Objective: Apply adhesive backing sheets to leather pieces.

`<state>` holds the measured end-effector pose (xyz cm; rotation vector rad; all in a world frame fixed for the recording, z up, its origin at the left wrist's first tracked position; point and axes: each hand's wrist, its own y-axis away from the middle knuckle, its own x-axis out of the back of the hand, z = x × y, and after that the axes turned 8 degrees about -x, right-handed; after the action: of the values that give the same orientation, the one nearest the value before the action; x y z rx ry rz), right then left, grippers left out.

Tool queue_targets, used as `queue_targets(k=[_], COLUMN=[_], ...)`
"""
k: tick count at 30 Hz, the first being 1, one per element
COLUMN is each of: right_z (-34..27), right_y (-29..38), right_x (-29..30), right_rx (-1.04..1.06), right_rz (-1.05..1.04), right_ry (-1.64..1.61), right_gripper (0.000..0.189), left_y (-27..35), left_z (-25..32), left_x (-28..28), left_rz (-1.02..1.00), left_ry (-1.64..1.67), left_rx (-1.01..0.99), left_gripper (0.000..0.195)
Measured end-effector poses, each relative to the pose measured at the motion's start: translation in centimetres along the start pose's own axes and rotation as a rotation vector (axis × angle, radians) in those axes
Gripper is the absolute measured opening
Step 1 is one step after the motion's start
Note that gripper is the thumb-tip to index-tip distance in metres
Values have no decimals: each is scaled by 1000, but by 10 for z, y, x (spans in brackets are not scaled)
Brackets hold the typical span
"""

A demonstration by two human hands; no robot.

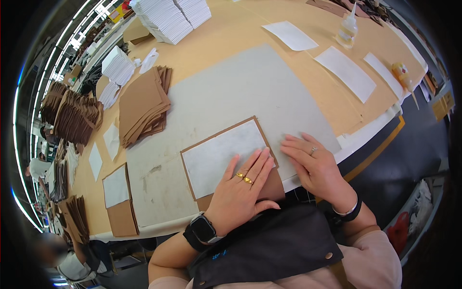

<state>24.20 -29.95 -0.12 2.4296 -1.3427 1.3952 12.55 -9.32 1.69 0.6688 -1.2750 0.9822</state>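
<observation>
My left hand (pixel 243 186) lies flat, fingers spread, on a white sheet (pixel 223 155) that covers the upper part of a brown panel (pixel 272 186). The panel's folded-looking brown edges frame the sheet, and its lower part reaches the table's near edge. My right hand (pixel 312 166) hovers or rests just right of the panel, fingers extended, holding nothing; whether it touches the grey mat (pixel 231 86) I cannot tell. A stack of brown panels (pixel 142 104) sits on the mat's left edge. Further left lies a smaller pile of panels (pixel 122 220) with a white sheet on top.
White sheets (pixel 346 72) lie at the right beside a standing glue bottle (pixel 347 32) and a tipped bottle (pixel 401 74) at the table edge. Tall white stacks (pixel 169 18) stand at the back. Brown bundles (pixel 77 115) line the left. Another person (pixel 74 265) sits at lower left.
</observation>
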Motion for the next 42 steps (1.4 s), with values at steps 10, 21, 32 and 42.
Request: queue_targets(k=[10,21,32,42], right_z=[-8,-6,-9,-10], right_y=[-4,-43,-83,-111], right_x=[1,-8,-18,-31], right_rx=[6,-211,-592,-528], right_rz=[25,-173,-280,-248], right_ry=[24,-353,-651,-199], right_gripper=[29,61,58,26], left_y=[11,111,118,119], left_z=[-3,-32,-35,-32], left_x=[6,22,13,10], left_rz=[158,336,407,442], left_ry=[218,-126,5,20], left_rx=[5,447,351,343], left_gripper=[104,87,81,80])
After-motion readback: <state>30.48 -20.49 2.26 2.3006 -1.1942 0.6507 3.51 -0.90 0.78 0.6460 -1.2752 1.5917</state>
